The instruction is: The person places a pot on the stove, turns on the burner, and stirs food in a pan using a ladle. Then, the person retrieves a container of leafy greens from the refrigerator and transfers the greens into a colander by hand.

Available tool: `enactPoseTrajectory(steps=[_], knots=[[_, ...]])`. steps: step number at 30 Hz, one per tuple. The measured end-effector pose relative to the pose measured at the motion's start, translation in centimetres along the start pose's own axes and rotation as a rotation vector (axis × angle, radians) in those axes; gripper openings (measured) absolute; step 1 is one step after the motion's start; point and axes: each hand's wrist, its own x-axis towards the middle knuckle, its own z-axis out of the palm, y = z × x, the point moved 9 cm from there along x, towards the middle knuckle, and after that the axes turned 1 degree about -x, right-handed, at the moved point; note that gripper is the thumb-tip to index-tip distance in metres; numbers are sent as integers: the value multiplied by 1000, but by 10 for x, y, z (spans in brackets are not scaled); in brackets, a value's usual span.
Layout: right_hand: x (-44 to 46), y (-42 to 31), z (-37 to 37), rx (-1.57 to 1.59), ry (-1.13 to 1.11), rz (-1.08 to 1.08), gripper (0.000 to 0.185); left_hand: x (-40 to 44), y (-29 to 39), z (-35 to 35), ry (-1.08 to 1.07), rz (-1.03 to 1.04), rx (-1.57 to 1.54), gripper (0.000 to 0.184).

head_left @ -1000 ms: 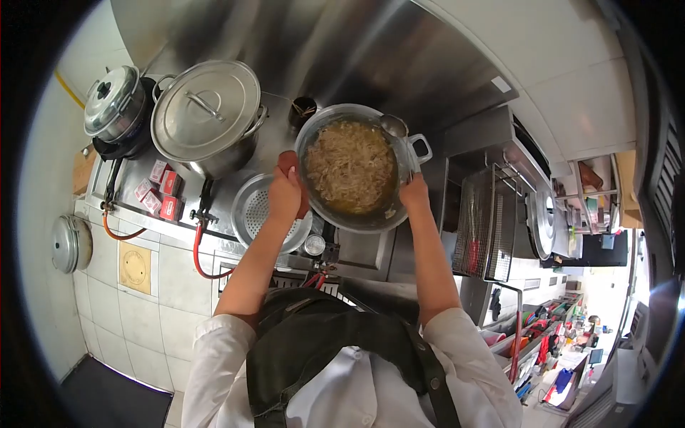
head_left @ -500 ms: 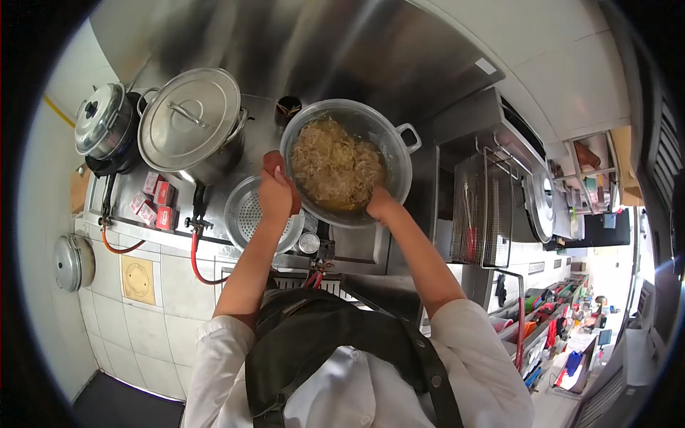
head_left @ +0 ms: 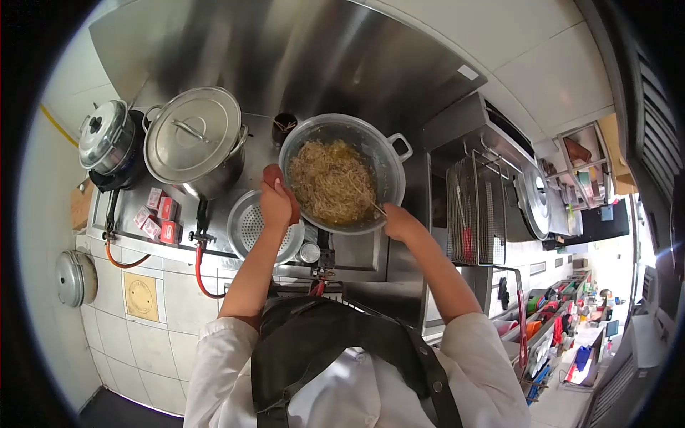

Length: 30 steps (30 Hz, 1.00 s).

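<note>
A wide metal pan holds a mass of pale brown shreds in yellowish liquid. My left hand is closed round a reddish-brown cloth at the pan's left rim. At the lower right rim, my right hand grips the handle of a metal utensil; its far end is hidden among the shreds. Below and left of the pan, partly behind my left arm, lies a perforated metal strainer. Beside it stands a small metal can.
A large lidded pot and a smaller lidded pot stand at the left. Red and white boxes lie before them. A dark cup of sticks is behind the pan. Wire fryer baskets hang at the right.
My right hand has moved from the right handle to the lower right rim. The utensil's head has gone from the upper right of the pan into the shreds, which are now shifted left.
</note>
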Motion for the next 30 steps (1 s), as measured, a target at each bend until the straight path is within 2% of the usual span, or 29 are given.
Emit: enactPoseTrajectory(steps=[2, 5, 11, 15, 20, 22, 24, 27, 28, 30], knots=[[-40, -6, -30, -128, 109, 54, 33, 0, -1, 2, -19, -24, 27, 39], [-89, -18, -55, -263, 197, 106, 22, 1, -3, 3, -37, -45, 63, 39], [-137, 0, -41, -337, 118, 248, 22, -4, -14, 11, -20, 28, 53, 40], [-152, 7, -48, -293, 184, 257, 29, -3, -23, 19, -62, 9, 7, 43], [-109, 10, -32, -158, 333, 221, 38, -5, -23, 21, -90, -12, 12, 43], [-61, 24, -3, -131, 240, 334, 43, -7, -16, 16, -96, -41, 6, 42], [-26, 19, 4, -66, 186, 369, 51, -5, -19, 20, -68, 19, -5, 42], [42, 37, 25, 83, 312, 295, 55, -6, -14, 14, -20, 57, -13, 40], [51, 40, 25, 239, 246, 355, 55, -7, -7, 12, -7, 62, -15, 39], [62, 37, 29, 548, 100, 463, 58, -9, 2, 14, -131, -54, -3, 39]])
